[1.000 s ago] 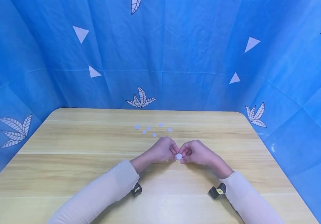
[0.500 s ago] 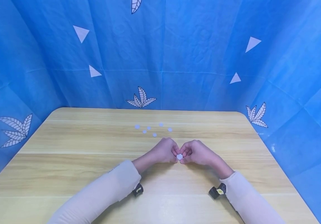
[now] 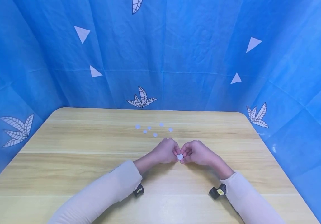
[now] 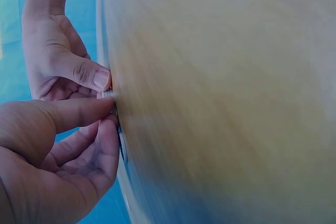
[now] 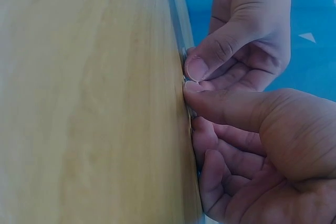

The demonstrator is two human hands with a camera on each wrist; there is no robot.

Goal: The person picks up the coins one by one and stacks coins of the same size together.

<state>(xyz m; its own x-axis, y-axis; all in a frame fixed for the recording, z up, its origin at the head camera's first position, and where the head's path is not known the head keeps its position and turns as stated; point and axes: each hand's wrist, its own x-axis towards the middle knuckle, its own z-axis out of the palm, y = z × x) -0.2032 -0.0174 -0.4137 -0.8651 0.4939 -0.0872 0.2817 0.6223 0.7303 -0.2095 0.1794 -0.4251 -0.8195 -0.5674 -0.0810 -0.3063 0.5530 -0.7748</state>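
Note:
A small white disc [image 3: 180, 156] sits between my two hands, low over the table right of its middle. My left hand [image 3: 166, 151] pinches it from the left, thumb and forefinger at its rim. From the right, my right hand [image 3: 198, 152] pinches the same disc, its other fingers curled in. In the left wrist view, a thin pale edge [image 4: 107, 94] shows between the fingertips, which hide most of it. The right wrist view shows the thumbs of the left hand [image 5: 247, 30] and right hand [image 5: 294, 135] almost meeting at the tabletop.
Several loose white discs of differing sizes, one of them a larger disc [image 3: 137, 127], lie flat beyond the hands on the wooden table [image 3: 79, 174]. A blue patterned curtain [image 3: 194, 53] encloses the table's back and sides.
My left hand has shifted very slightly right, closer to the right hand. The right hand keeps its place, the disc stays between the fingertips, and the loose discs lie as before.

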